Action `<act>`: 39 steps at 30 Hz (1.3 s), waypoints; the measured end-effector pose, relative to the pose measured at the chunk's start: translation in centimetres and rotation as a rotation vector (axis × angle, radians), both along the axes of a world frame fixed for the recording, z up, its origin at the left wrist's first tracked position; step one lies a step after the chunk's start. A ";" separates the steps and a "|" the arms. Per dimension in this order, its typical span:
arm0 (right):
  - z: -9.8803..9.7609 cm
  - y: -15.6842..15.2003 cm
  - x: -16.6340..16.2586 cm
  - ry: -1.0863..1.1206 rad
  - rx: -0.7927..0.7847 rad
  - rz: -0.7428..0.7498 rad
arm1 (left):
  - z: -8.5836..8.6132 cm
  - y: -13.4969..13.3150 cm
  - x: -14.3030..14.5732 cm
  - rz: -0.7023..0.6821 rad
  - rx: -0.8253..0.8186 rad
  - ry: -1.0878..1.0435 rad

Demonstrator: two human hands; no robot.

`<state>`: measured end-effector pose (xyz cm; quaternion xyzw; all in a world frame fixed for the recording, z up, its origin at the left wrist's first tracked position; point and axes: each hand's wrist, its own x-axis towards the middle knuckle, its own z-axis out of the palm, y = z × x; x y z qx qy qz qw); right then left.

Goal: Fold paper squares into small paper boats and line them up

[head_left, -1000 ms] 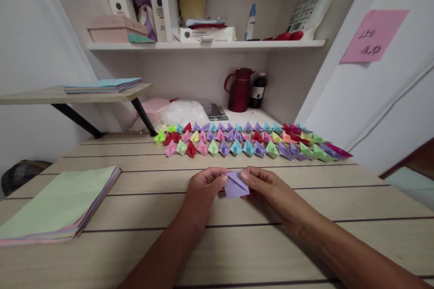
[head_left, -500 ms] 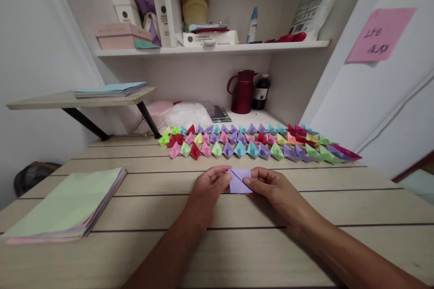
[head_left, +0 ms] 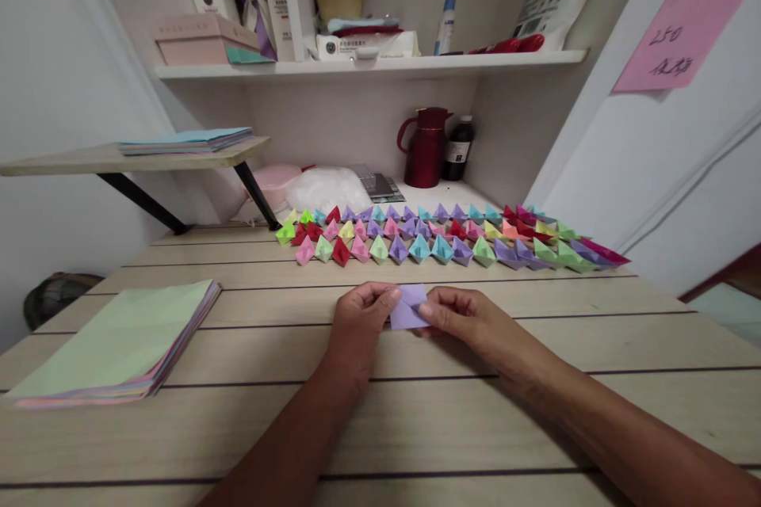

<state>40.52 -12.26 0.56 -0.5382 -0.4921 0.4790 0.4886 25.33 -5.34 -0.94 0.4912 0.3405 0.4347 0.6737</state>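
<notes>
A small folded piece of purple paper [head_left: 409, 317] is held between my two hands, just above the wooden table [head_left: 285, 428]. My left hand [head_left: 364, 315] pinches its left edge, thumb on top. On the other side, my right hand [head_left: 455, 312] grips the right edge with the thumb pressed on its face. Fingers behind the paper are mostly hidden. Beyond my hands, folded paper boats [head_left: 399, 249] in many colours stand in rows across the table.
To the left lies a stack of coloured paper [head_left: 124, 341], light green on top. A raised wooden shelf [head_left: 71, 162] carries another paper stack [head_left: 187, 140]. At the back stand a red jug [head_left: 426, 149] and a dark bottle [head_left: 458, 149].
The purple paper now looks turned, with a different fold facing up, and sits slightly further left. My right thumb has shifted along it. The whole view has tilted down a little.
</notes>
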 end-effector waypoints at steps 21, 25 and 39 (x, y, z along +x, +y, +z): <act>0.9 0.0 1.7 0.025 -0.038 0.002 | 0.6 -0.5 -0.1 -0.094 0.049 0.133; 0.6 -0.1 1.5 -0.147 -0.047 0.023 | 0.2 -0.8 0.2 -0.196 0.131 0.190; -1.2 0.3 2.5 -0.897 0.094 -0.094 | -0.7 -0.8 -0.6 -0.267 0.684 0.499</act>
